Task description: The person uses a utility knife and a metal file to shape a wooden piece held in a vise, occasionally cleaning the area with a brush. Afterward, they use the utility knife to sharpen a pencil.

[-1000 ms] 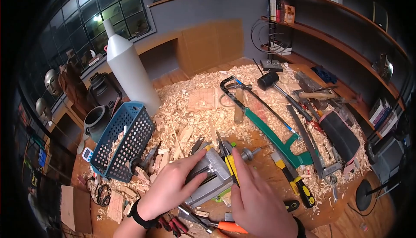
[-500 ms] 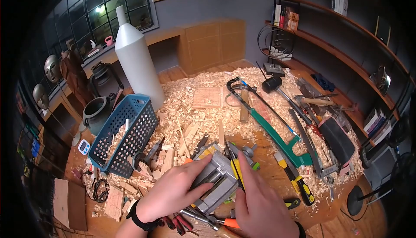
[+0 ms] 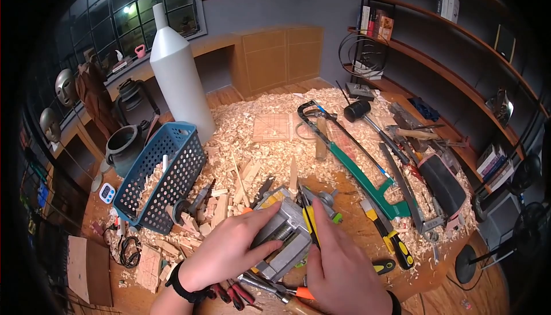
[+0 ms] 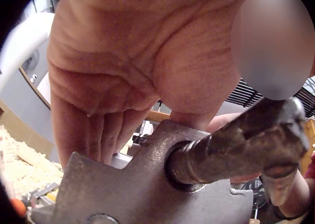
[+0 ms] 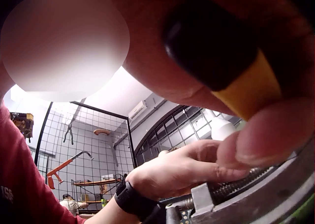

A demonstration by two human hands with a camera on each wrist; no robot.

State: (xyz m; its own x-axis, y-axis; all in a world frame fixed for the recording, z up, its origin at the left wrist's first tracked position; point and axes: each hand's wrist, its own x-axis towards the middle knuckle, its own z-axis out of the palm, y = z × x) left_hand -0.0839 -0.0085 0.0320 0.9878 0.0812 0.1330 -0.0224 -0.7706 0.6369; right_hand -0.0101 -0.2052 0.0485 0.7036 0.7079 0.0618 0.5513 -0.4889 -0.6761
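Note:
A grey metal vise (image 3: 281, 237) sits at the front of the bench in the head view. My left hand (image 3: 229, 246) holds it, with the forefinger along its top and the thumb reaching over its screw. The left wrist view shows the vise's end plate and thick handle (image 4: 236, 150) below the palm. My right hand (image 3: 350, 269) grips a hand tool by its yellow-and-black handle (image 3: 310, 221) at the vise's right side. In the right wrist view, fingertips (image 5: 275, 135) curl around that handle; its working end is mostly hidden. A pointed wood piece (image 3: 293, 174) stands just beyond the vise.
Left of the hands stands a blue perforated basket (image 3: 155, 177) of shavings. A green-framed hacksaw (image 3: 356, 168), a black mallet (image 3: 359, 110) and a yellow-handled saw (image 3: 396, 246) lie to the right. Chisels and red-handled tools (image 3: 235, 295) lie in front; shavings (image 3: 247, 108) cover the back.
The head view has shifted and tilted slightly, so the vise sits at a different angle in it. Both hands keep their holds, and the yellow-and-black handle shifts only a little against the vise.

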